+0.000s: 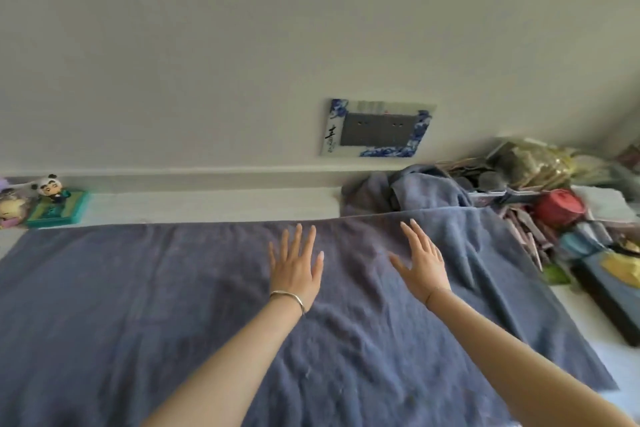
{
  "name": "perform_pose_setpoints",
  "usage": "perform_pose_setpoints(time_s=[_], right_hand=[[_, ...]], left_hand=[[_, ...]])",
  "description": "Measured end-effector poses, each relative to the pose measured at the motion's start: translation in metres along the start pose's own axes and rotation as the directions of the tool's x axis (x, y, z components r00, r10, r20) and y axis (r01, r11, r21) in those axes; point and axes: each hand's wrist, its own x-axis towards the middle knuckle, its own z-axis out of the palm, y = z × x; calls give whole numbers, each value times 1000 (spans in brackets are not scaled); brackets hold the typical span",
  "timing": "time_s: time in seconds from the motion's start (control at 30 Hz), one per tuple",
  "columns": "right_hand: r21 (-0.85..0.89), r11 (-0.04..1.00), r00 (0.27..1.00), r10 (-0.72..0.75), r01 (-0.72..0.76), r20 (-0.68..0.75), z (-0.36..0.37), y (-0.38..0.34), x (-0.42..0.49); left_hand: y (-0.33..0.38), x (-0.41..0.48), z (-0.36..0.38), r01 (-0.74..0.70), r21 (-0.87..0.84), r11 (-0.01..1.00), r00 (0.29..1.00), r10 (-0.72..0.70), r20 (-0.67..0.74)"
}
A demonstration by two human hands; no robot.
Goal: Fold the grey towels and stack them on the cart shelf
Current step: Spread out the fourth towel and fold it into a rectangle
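Fingers (pixel 309 240) of both hands straight, spread, gripping nothing. Left hand (pixel 296 267) and right hand (pixel 420 267) flat on spread grey towel (pixel 138 305), side by side below wall socket (pixel 377 128). Crumpled grey towel (pixel 415 194) just below socket, touching spread towel's far edge. Bracelet (pixel 289 298) on left wrist. Panda figurine (pixel 50 187) far left of socket.

The only writing is on the blue-and-white socket frame (pixel 388 151) on the wall, at about one o'clock from the middle of the view. Black brush-style characters (pixel 332 137) run down its left strip, too blurred to read.
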Motion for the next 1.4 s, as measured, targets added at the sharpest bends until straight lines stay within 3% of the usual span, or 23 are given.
perform_pose_setpoints(time_s=[0.2,0.4,0.67,0.77,0.83,1.07,1.23,1.3,1.4], right_hand=[[126,949,955,296,-290,-26,-48,128,-20],[261,853,887,460,-452,34,-64,209,-22],[373,751,823,565,-545,66,-59,269,-16],[315,768,814,580,-558,28,-56,280,-14],[246,792,814,580,-558,-19,-55,285,-11],[306,808,843,537,-504,-30,-67,282,-2],[91,932,930,337,-352,146,-91,267,2],[137,952,944,241,-275,224,-103,253,3],[357,904,950,137,-236,281,-115,219,1]], left_hand=[[110,13,57,-128,25,992,987,125,97],[183,15,106,-204,78,976,965,187,182],[203,13,150,-145,157,977,960,100,262],[195,10,164,-133,137,982,966,97,240],[192,9,168,-143,142,980,975,115,188],[189,10,173,-148,180,973,984,127,121],[190,10,174,-208,177,962,965,172,198],[189,9,175,-204,177,963,962,163,221],[189,4,159,-184,150,971,961,146,233]])
